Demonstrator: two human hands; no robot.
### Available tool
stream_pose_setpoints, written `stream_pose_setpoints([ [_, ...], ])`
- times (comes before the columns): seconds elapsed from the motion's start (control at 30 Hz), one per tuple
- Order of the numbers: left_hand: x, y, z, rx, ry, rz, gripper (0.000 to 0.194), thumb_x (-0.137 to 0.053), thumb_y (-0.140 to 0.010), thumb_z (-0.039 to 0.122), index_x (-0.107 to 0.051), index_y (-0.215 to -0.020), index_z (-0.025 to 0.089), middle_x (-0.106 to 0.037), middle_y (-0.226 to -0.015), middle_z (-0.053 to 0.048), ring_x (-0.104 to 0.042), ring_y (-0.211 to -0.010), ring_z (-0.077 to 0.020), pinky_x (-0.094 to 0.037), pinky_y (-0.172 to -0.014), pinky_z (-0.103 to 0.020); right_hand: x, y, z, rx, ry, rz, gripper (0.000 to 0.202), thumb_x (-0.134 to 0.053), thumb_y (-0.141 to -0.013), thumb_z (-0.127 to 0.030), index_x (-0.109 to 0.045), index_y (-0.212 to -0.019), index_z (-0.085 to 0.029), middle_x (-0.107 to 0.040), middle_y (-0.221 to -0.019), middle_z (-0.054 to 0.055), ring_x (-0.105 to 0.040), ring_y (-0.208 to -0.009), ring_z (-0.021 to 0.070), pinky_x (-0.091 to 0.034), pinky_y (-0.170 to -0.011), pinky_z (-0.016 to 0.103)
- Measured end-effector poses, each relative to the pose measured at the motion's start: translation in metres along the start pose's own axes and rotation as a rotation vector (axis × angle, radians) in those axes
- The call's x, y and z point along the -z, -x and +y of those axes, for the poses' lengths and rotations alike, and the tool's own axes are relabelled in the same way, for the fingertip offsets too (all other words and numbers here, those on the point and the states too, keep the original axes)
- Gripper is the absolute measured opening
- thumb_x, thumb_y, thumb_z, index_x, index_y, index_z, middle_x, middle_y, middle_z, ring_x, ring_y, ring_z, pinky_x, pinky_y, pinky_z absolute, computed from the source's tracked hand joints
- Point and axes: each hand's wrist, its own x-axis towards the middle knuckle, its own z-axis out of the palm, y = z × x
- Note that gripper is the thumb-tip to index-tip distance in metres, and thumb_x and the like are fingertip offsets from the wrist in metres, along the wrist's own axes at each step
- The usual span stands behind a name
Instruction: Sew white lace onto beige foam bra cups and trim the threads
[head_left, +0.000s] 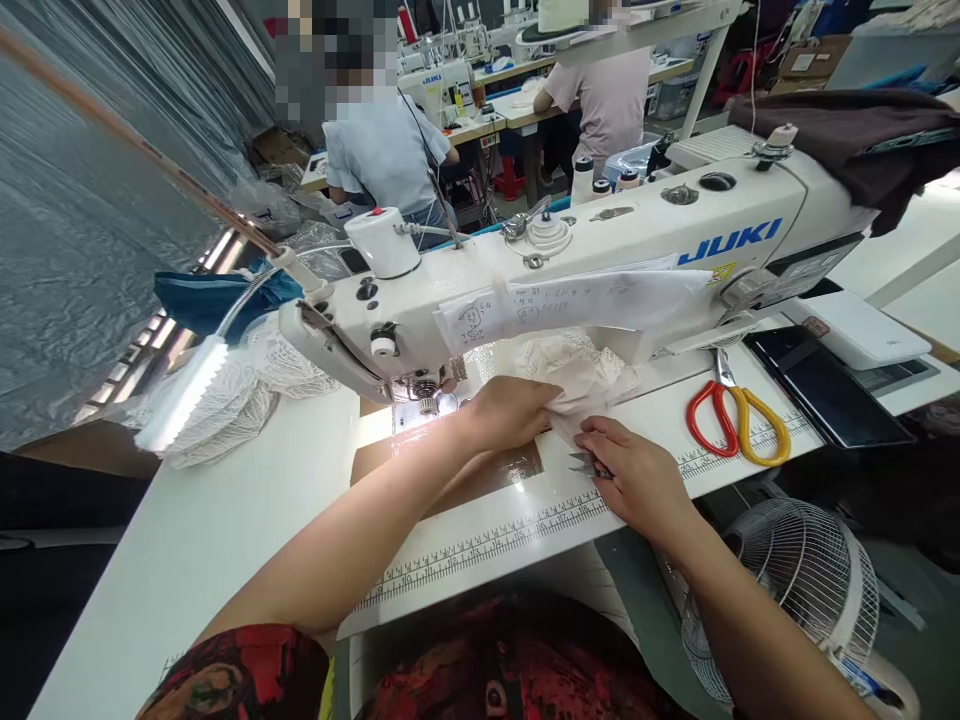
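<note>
My left hand (pixel 510 412) reaches across the bed of a white JUKI sewing machine (pixel 585 255), its fingers closed on a thin white fabric (pixel 589 385) with lacy parts. My right hand (pixel 641 478) is closed around small dark thread snips (pixel 589 465), whose blades point left. The right thumb and forefinger meet the fabric's near edge; whether they pinch it I cannot tell. Left of both hands, the needle area (pixel 426 395) is lit. The fabric's far part lies under the machine arm.
Red-and-yellow-handled scissors (pixel 739 420) and a dark phone (pixel 829 385) lie to the right. White lace bundles (pixel 225 400) sit at the left, behind a lit lamp (pixel 184 395). A fan (pixel 795 580) stands below the table's right edge. Two people sit beyond the machine.
</note>
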Motion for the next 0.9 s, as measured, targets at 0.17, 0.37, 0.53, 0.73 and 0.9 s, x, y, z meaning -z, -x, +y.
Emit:
stream_pose_setpoints([
  [0.17,-0.002,0.014,-0.003,0.156,0.482,0.394,0.019,-0.046,-0.088,0.023,-0.063,-0.092,0.016,-0.067,-0.081,-0.002,-0.062,-0.075,-0.0168,-0.045,-0.063,-0.025,-0.002,0.000,-0.004,0.002,0.106,0.017,0.040,-0.051,-0.072,-0.006,-0.067,-0.107,-0.017,-0.064,-0.127,0.009,-0.069,-0.087,0.0212,-0.054,-0.063,0.029],
  [0.37,0.006,0.090,0.035,-0.134,0.733,0.692,0.016,-0.060,-0.083,0.015,-0.062,-0.099,0.015,-0.064,-0.087,-0.006,-0.059,-0.079,-0.0162,-0.048,-0.070,-0.027,-0.006,0.001,-0.002,-0.046,0.181,0.022,0.029,-0.054,-0.075,-0.016,-0.071,-0.098,-0.020,-0.073,-0.086,0.008,-0.069,-0.080,0.0255,-0.052,-0.060,0.030],
  [0.53,0.011,0.179,0.029,0.052,1.064,0.708,0.015,-0.061,-0.087,0.017,-0.060,-0.102,0.017,-0.061,-0.082,-0.002,-0.058,-0.068,-0.0100,-0.047,-0.061,-0.018,-0.004,0.010,-0.002,0.066,0.233,0.066,0.035,-0.050,-0.091,-0.039,-0.061,-0.118,-0.019,-0.064,-0.124,0.011,-0.070,-0.087,0.0225,-0.052,-0.056,0.027],
  [0.73,0.000,0.247,-0.035,0.491,1.113,0.694,0.047,-0.068,-0.084,0.031,-0.052,-0.126,0.016,-0.065,-0.101,-0.006,-0.063,-0.087,-0.0169,-0.051,-0.072,-0.024,-0.018,0.012,-0.019,0.274,0.385,0.051,0.046,-0.040,-0.096,-0.050,-0.058,-0.124,-0.018,-0.067,-0.113,0.011,-0.069,-0.081,0.0227,-0.048,-0.049,0.029],
  [0.9,-0.011,0.278,-0.065,0.544,1.151,0.691,0.047,-0.071,-0.079,0.037,-0.053,-0.118,0.017,-0.063,-0.094,-0.002,-0.060,-0.082,-0.0158,-0.050,-0.072,-0.025,-0.029,-0.003,-0.037,0.400,0.313,0.023,0.046,-0.045,-0.094,-0.047,-0.064,-0.115,-0.011,-0.067,-0.106,0.019,-0.063,-0.098,0.0352,-0.051,-0.083,0.050],
])
